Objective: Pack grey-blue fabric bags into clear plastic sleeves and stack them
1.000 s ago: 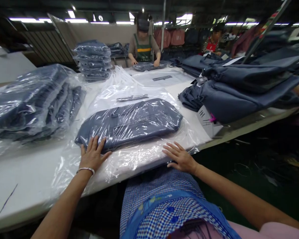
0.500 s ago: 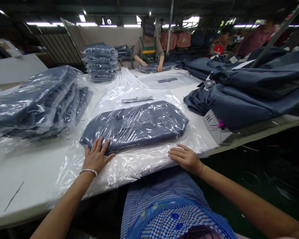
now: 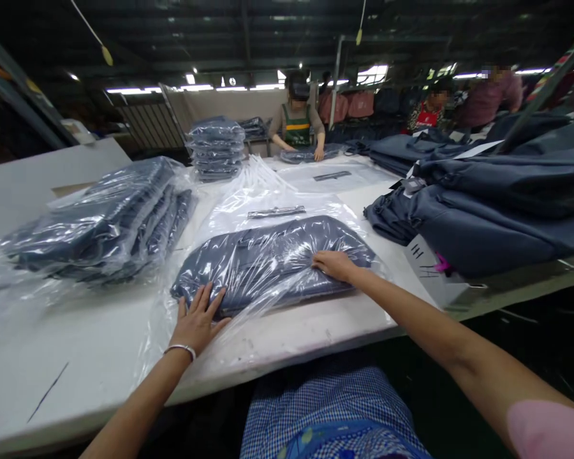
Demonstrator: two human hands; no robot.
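Observation:
A dark blue bag (image 3: 268, 255) lies flat in front of me inside a clear plastic bag (image 3: 249, 319). My left hand (image 3: 198, 319), a bracelet at its wrist, rests with spread fingers on the near left corner of the wrapped bag. Over the right part of the bag, my right hand (image 3: 335, 264) has its fingers closed on the plastic, which is drawn in tight creases toward them. Beyond the bag lies a pile of flat clear plastic bags (image 3: 277, 194) with a dark printed strip.
Plastic-wrapped blue bags (image 3: 110, 217) are heaped at the left, with a taller stack (image 3: 215, 146) behind. Unwrapped blue bags (image 3: 497, 210) fill the right side beside a marked white card (image 3: 423, 261). A co-worker (image 3: 296, 121) handles a wrapped bag across the white table (image 3: 76, 338).
My right hand has moved from the table's near edge up onto the bag, pulling the loose plastic over it. My left hand stays on the bag's left corner. The view has tilted up.

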